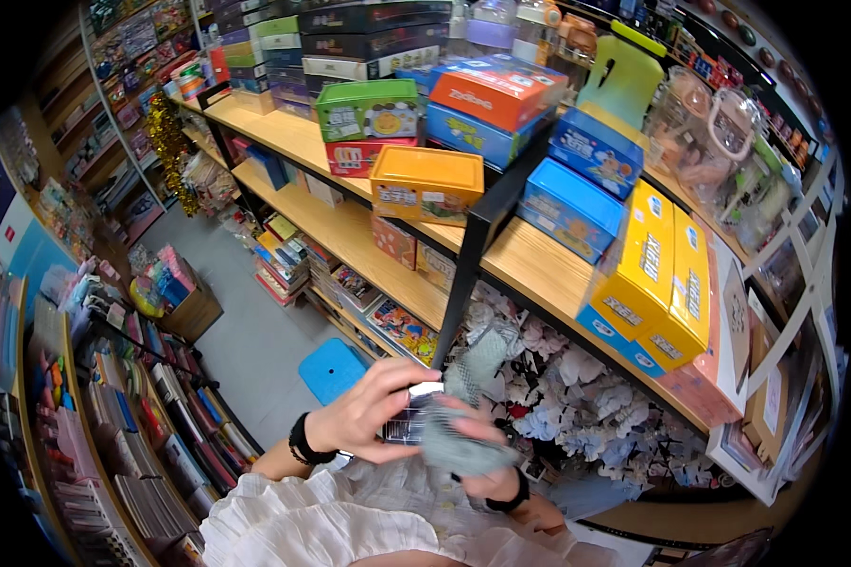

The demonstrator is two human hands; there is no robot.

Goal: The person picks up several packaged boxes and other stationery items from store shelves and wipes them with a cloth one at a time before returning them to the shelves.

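My left hand (358,414) grips a small dark box (404,424) with thin pale lines on it, in front of my chest. A grey-green cloth (457,446), blurred, is in my right hand (489,483) and lies against the right side of the box. One end of the cloth sticks up past my fingers toward the shelf post. The cloth hides part of the box and most of my right palm. Black bands circle both wrists.
Ahead stands a wooden shelf (369,225) with a black metal post (461,283), carrying orange (425,186), blue (573,212) and yellow boxes (635,266). Hair accessories (560,375) hang below. A blue stool (332,370) is on the floor; bookshelves (142,425) line the left.
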